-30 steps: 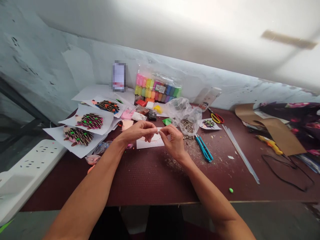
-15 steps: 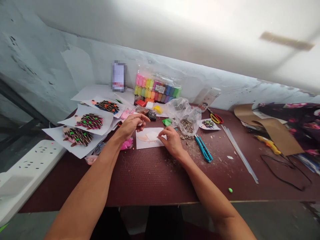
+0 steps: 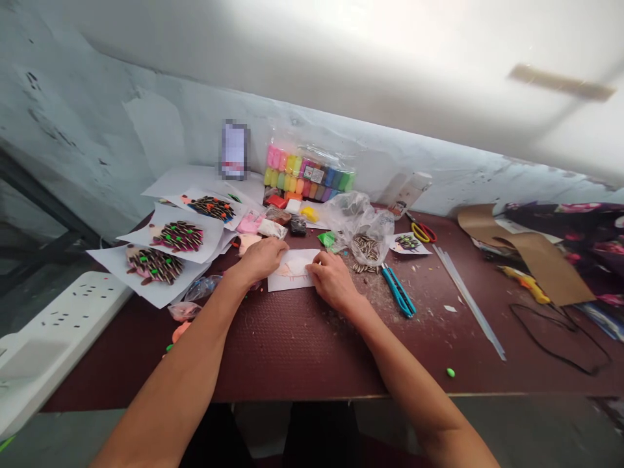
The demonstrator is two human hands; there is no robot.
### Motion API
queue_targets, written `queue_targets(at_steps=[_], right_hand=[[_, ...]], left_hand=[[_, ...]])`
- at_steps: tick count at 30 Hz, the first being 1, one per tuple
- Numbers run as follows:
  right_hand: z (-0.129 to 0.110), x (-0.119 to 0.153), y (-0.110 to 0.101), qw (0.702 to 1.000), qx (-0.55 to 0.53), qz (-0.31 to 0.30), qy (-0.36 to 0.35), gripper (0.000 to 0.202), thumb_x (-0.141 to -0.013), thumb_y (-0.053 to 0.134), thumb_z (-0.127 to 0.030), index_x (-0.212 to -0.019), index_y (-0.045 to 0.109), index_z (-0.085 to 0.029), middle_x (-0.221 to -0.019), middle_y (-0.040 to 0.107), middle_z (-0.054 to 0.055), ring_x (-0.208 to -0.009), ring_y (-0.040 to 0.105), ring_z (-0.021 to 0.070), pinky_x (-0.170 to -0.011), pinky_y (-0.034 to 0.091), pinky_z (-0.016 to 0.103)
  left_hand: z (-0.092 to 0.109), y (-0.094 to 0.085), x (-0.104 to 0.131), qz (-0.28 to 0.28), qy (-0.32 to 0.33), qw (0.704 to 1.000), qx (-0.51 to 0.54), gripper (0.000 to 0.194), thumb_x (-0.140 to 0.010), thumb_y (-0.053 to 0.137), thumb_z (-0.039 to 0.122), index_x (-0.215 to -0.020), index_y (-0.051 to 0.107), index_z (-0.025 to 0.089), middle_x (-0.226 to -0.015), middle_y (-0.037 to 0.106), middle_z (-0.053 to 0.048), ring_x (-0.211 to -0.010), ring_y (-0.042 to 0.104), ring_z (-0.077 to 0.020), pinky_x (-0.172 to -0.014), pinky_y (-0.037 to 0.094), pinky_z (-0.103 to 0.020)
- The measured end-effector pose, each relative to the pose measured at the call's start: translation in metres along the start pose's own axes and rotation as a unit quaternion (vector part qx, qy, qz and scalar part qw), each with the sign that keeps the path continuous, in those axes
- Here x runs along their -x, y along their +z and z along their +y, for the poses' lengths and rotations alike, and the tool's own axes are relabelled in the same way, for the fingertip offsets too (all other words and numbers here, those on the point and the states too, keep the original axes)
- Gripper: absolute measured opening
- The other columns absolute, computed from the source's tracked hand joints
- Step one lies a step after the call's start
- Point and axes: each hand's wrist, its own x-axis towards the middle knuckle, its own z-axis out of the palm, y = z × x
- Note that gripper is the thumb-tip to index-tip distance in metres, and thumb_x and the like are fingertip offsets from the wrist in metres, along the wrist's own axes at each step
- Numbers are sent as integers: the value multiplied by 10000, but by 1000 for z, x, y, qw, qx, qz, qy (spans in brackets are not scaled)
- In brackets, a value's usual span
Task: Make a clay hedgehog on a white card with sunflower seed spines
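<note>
A small white sheet of paper [image 3: 292, 281] with an orange outline drawing, partly filled in pale orange, lies on the dark red table in front of me. My left hand [image 3: 263, 259] is at the sheet's left edge, its fingers bent together on the paper. At the right edge my right hand [image 3: 332, 278] is closed, thumb against fingertips on the paper. Both hands cover parts of the sheet's sides. Near my right hand lie sunflower seeds [image 3: 366, 248] in a clear plastic bag [image 3: 351, 207], and a teal utility knife [image 3: 398, 292].
Papers with seed-covered hedgehog figures [image 3: 178, 236] overlap at the left, near a white power strip [image 3: 63, 325]. Behind are coloured clay packs [image 3: 307, 174] and a phone [image 3: 234, 151]. Scissors [image 3: 422, 231], clear sticks [image 3: 470, 305] and a yellow glue gun [image 3: 529, 286] lie right.
My left hand has come down from above onto the sheet's left edge. My right hand stays at the right side, its fingers now more curled on the paper.
</note>
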Motion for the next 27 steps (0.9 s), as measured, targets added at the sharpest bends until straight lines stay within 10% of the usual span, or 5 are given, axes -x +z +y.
queue_targets(at_steps=[18,27], right_hand=[[0,9,-7,998,42,-37,40,447,-939,405,-104,-1291,636,-255,-1052,600,116,-946,479,242,-826,289,368],[-6,9,-17,994,78,-71,35,332,-955,454,-169,-1118,728,-259,-1022,610,125,-937,487,254,-808,276,373]], left_hand=[[18,-13,10,-86,7,996,15,616,-608,753,373,-1197,708,200,-1062,745,-100,-943,667,-290,-811,484,-320],[16,-13,9,-93,-4,996,18,640,-598,757,382,-1210,706,200,-1019,746,-114,-941,665,-315,-816,479,-352]])
